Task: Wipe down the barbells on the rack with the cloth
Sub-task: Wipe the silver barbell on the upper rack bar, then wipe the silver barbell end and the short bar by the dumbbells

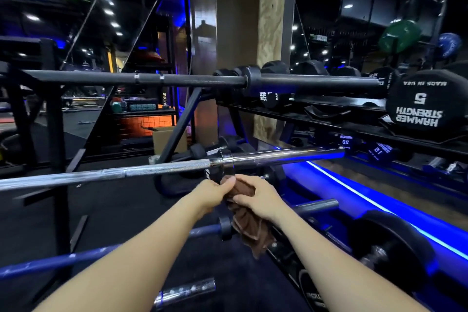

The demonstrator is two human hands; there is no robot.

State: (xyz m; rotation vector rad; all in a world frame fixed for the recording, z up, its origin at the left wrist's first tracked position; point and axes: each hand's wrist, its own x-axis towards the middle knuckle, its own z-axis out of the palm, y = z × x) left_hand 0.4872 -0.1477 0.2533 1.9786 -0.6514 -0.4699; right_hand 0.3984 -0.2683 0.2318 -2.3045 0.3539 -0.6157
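Observation:
A brown cloth [249, 229] hangs between my two hands in the lower middle of the head view. My left hand [214, 192] pinches its top edge and my right hand [258, 196] grips the bunched cloth beside it. Both hands are just below a chrome barbell [152, 168] that runs across the rack. A black barbell [190, 79] lies on the tier above. A blue barbell [76, 258] passes under my forearms, and its sleeve is partly hidden by the cloth.
The black rack frame [54, 119] stands at left. A dumbbell rack [354, 106] with Hammer Strength dumbbells [420, 104] fills the right side. A weight plate [390, 246] sits low at right beside a blue light strip. A wooden pillar [250, 20] rises behind.

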